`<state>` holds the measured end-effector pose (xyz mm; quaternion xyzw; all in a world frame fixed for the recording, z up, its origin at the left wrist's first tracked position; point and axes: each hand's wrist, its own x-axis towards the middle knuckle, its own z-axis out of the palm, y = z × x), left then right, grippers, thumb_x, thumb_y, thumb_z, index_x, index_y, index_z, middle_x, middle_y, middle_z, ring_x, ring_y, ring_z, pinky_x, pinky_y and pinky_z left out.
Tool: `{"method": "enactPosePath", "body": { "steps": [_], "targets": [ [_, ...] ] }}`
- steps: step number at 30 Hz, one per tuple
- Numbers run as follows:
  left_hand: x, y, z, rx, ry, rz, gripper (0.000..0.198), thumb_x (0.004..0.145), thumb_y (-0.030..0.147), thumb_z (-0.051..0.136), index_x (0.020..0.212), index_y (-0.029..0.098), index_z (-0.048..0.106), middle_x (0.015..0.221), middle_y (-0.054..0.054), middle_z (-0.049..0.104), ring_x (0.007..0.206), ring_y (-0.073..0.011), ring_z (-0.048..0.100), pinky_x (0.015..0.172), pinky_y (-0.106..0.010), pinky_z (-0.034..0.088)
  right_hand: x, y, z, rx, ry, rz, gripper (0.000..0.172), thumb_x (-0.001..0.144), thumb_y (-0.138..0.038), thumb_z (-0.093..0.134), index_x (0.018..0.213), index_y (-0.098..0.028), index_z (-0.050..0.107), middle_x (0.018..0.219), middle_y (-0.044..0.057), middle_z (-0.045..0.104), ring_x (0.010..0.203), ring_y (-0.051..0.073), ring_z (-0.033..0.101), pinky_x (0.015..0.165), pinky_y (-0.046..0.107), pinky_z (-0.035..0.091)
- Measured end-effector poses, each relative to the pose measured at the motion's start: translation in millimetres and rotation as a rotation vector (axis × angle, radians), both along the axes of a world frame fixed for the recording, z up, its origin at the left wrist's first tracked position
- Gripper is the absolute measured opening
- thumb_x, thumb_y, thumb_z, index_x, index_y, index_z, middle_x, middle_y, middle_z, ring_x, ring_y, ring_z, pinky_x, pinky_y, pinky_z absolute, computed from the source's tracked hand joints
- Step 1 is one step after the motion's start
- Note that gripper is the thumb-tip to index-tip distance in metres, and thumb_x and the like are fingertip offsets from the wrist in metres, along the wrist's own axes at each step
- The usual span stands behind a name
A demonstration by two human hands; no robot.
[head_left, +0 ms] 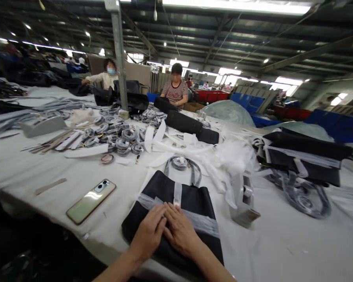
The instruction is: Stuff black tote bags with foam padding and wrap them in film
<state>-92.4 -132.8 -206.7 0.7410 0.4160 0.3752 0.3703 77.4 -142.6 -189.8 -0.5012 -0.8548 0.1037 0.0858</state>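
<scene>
A black bag (191, 203) with clear wrap bands and a grey wrapped handle lies flat on the white table (282, 243) in front of me. My left hand (149, 233) and my right hand (180, 230) rest side by side on the bag's lower middle. Both lie flat with fingers stretched out, touching each other, and hold nothing.
A phone (91, 201) lies left of the bag. Coiled wrapped straps (123, 137) and white strips cover the table's middle. A tape dispenser (243, 199) stands right of the bag, with more black bags (306, 156) far right. Two people (175, 89) sit across the table.
</scene>
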Motion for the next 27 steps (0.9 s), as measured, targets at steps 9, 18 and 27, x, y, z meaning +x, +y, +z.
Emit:
{"method": "enactPosePath", "body": {
  "steps": [9,18,27],
  "targets": [
    [-3.4,-27.6,-27.5,0.485,0.742,0.093,0.092,0.076,0.060,0.058,0.146,0.012,0.021,0.150,-0.017,0.029,0.137,-0.0346,0.029,0.108,-0.053,0.032,1.0,-0.9,-5.4,0.050,-0.040,0.006,0.062,0.086,-0.028,0.051,0.144,-0.016,0.031,0.149,0.009,0.032,0.138,0.024,0.027,0.114,0.047,0.028],
    [0.8,-29.6,-21.8,0.459,0.833,0.197,0.077,0.073,0.054,0.062,0.136,0.014,0.044,0.150,-0.019,0.030,0.134,-0.0370,0.032,0.100,-0.054,0.034,2.7,-6.0,-11.0,0.072,-0.038,-0.001,0.065,0.087,-0.035,0.052,0.145,-0.018,0.029,0.151,0.008,0.029,0.139,0.023,0.022,0.115,0.045,0.024],
    [4.3,-20.5,-2.8,0.494,1.037,0.090,0.069,0.075,0.043,0.061,0.134,0.010,0.048,0.143,-0.023,0.040,0.127,-0.0404,0.040,0.101,-0.062,0.031,5.1,-9.3,-2.3,0.028,0.017,-0.002,0.062,0.091,-0.046,0.046,0.145,-0.021,0.028,0.152,0.004,0.028,0.140,0.023,0.020,0.116,0.043,0.017]
  ]
}}
